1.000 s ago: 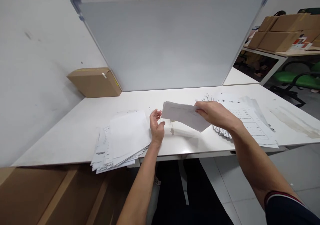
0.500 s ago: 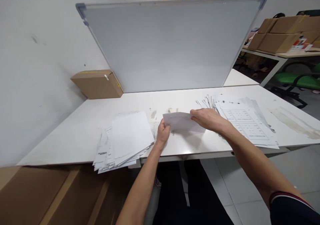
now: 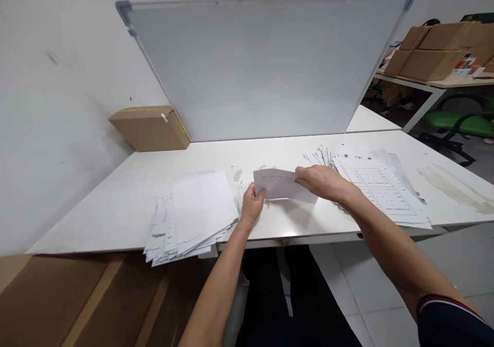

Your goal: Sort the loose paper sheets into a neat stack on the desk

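I hold a white sheet of paper (image 3: 277, 185) just above the white table (image 3: 116, 203), between two paper stacks. My left hand (image 3: 252, 206) pinches its lower left corner. My right hand (image 3: 320, 181) grips its right edge, fingers closed over the sheet. A messy stack of papers (image 3: 193, 216) lies to the left of my left hand, overhanging the table's front edge. A fanned stack of printed sheets (image 3: 380, 187) lies under and beyond my right wrist.
A large whiteboard (image 3: 262, 64) stands tilted at the back of the table. A cardboard box (image 3: 150, 127) sits at the back left by the wall. Cardboard (image 3: 77, 300) lies below the front edge. More boxes (image 3: 436, 49) and green chairs (image 3: 463, 123) stand at the far right.
My left hand was open and apart from the sheet; it has closed on the sheet's left corner. The sheet has come lower, close to the table.
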Demonstrator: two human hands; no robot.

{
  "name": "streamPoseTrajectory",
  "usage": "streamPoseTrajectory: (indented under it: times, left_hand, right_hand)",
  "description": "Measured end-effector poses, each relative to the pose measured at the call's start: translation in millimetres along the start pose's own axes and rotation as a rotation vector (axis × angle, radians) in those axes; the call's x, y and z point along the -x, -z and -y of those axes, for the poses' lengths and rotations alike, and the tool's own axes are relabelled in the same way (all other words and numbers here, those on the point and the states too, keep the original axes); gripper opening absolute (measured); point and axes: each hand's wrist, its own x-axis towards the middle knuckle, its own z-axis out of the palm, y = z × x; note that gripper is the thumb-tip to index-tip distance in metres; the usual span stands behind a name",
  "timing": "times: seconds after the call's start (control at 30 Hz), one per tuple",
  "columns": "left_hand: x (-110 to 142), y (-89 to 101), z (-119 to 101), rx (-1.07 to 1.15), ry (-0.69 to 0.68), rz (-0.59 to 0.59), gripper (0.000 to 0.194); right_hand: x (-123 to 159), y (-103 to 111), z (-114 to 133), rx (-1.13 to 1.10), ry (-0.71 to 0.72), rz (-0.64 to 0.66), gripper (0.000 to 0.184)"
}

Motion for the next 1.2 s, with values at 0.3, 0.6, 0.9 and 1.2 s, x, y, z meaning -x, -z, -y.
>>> streamPoseTrajectory:
  times: [0.3,0.6,0.9,1.2]
  left_hand:
    - [-8.1,5.6,0.5,0.209,-0.056,-0.373,0.019]
    - [-26.9,4.9,3.0,-0.372,-0.089,-0.165,0.041]
    - [-25.0,-2.4,19.9,-0.603,-0.266,0.046,0.057]
    - [-24.5,-2.6,20.0,-0.674,-0.239,0.097,0.062]
  right_hand:
    - [12.4,-45.4,-39.8,-0.889,-0.186,-0.002,0.025]
    - [32.8,-120.7,-44.6,-1.390,-0.420,0.211,0.028]
    - [33.6,-120.6,-52.9,-1.518,-0.458,0.227,0.028]
    - [23.3,-129.2,-58.7,-1.528,-0.543,0.202,0.024]
